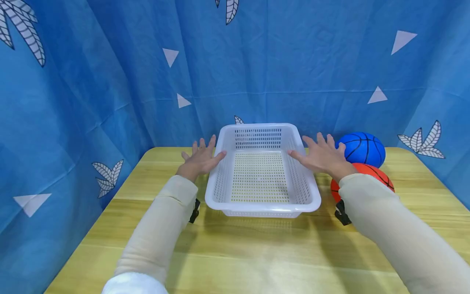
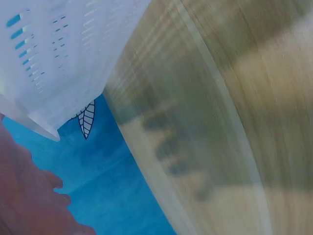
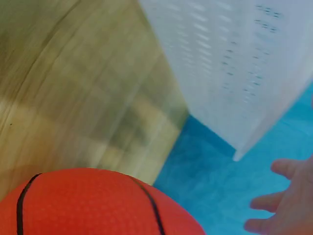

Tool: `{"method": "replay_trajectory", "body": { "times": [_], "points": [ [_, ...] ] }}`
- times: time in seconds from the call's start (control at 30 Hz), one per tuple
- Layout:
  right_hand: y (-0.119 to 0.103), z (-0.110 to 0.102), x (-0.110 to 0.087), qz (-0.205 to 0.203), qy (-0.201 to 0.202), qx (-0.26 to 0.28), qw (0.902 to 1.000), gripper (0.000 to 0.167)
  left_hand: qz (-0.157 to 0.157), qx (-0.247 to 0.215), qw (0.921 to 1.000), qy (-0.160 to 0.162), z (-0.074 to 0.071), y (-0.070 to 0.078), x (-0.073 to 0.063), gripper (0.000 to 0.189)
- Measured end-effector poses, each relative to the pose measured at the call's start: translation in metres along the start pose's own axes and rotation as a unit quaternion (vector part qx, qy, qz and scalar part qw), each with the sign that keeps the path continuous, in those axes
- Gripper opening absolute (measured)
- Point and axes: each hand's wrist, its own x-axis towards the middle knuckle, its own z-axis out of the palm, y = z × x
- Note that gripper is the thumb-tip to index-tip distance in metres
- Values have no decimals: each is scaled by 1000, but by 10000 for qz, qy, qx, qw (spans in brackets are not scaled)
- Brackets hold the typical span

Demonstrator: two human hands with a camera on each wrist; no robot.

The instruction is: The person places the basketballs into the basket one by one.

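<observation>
basket (image 1: 262, 207), white and full of small holes, sits at the far middle of the table (image 1: 264, 253), between two released hands. the left hand (image 1: 200, 162) is spread beside its left rim and the right hand (image 1: 323, 157) beside its right, fingers straight, neither grasping anything; whether the thumbs touch the rim, i cannot tell. with no grip on either side, one hand pressing harder than the other could twist the basket or slide it sideways. its far end looks close to the table's far edge, so a forward shove could leave it overhanging and tip it. just beside the right wrist lies the red ball (image 1: 378, 173), partly hidden by the right sleeve (image 1: 396, 232); an outward swing of that arm could set it rolling. beyond it, the blue ball (image 1: 363, 149) is near the far edge, so a bump from the red one could push it toward the blue curtain (image 1: 227, 69) and perhaps off the table.
</observation>
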Motion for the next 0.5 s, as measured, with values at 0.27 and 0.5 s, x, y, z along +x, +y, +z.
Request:
{"method": "replay_trajectory", "body": {
  "times": [0.27,0.5],
  "points": [
    [12,-23,-30,47,-75,317,9995,88,39,-829,9963,234,7,-9,-5,81],
    [41,-38,-55,111,-27,668,9977,96,389,-2327,9715,244,17,-19,-17,79]
  ]
}}
